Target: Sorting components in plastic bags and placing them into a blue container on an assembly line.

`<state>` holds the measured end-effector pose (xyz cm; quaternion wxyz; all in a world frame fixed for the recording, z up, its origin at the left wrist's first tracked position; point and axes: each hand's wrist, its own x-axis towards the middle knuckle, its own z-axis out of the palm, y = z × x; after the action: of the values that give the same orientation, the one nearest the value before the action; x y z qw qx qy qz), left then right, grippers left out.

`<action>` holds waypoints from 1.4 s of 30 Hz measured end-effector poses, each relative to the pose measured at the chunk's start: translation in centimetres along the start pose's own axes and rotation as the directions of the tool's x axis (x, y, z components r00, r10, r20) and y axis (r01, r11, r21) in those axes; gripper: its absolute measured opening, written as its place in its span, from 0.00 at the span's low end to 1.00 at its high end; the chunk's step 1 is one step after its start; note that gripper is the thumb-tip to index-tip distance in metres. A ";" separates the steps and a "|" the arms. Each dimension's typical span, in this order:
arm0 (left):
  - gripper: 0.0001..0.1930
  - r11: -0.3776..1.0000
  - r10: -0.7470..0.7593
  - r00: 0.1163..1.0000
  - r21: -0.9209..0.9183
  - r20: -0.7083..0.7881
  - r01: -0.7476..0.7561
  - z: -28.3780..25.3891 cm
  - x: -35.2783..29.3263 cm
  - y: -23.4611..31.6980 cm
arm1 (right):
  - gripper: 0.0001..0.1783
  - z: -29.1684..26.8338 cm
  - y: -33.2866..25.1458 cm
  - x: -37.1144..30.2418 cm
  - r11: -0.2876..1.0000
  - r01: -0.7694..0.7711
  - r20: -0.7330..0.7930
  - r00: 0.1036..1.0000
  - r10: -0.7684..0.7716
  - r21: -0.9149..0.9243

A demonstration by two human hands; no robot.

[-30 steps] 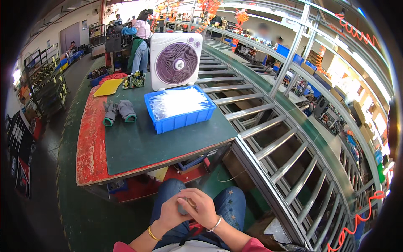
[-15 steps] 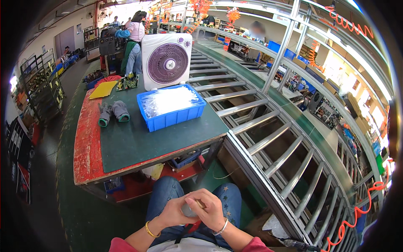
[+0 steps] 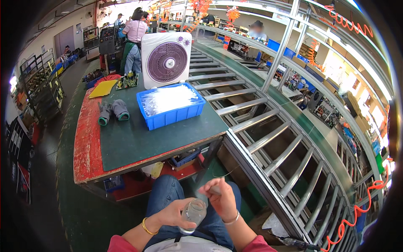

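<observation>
Busy factory hall, bright at the back; a bench w/ chipped red edging (image 3: 87, 155) fills left-of-centre of the frame. Nearest me, lower centre: the wearer's left hand (image 3: 170, 215) has fingers curled round a clear, round, glass-looking jar (image 3: 194, 215), tilted, mouth up & uncovered, above the lap in blue jeans (image 3: 164, 191). Right hand (image 3: 224, 201) is just up & right of it, fingers bent in; seems to pinch a small greyish piece (image 3: 215, 190), poss. a lid, but blur means I can't confirm.

My read on progress: jar's open, piece is clear of the rim; neither's put down yet.

Further up, on the dark green mat (image 3: 163, 145): grey cloth gloves w/ green cuffs (image 3: 121, 110), a blue plastic bin (image 3: 176, 119) of thin white strips, then a flat yellow sheet (image 3: 103, 89), a green circuit board (image 3: 127, 81) & a white box fan w/ purple grille (image 3: 168, 63). Silver roller conveyor (image 3: 261, 107) runs down the right. Upper left, a co-worker in a pink top (image 3: 135, 31).

Hard to make out: jar's left side (behind fingers), its contents, strips blown out by glare, shadowed stuff under the bench; forearms cut off at bottom edge.
</observation>
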<state>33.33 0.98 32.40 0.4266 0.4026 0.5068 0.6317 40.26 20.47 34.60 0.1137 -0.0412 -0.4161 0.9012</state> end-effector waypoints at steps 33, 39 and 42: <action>0.12 -0.382 0.734 0.326 0.759 0.596 -0.527 6.5 3.9 25.3 | 0.18 -23.3 25.5 0.8 0.740 -0.621 -0.318 0.669 0.672 0.257; 0.15 -0.458 0.686 0.285 0.701 0.670 -0.547 8.0 3.7 27.0 | 0.17 -23.5 25.0 0.3 0.779 -0.562 -0.255 0.739 0.624 0.277; 0.15 -0.476 0.674 0.309 0.714 0.671 -0.513 8.4 2.7 27.6 | 0.17 -23.1 25.2 0.5 0.767 -0.586 -0.273 0.717 0.642 0.261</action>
<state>36.80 2.71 61.09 -0.4382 0.7290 0.4471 0.2768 39.35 21.89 0.44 -0.1182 -0.3262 -0.2800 0.8951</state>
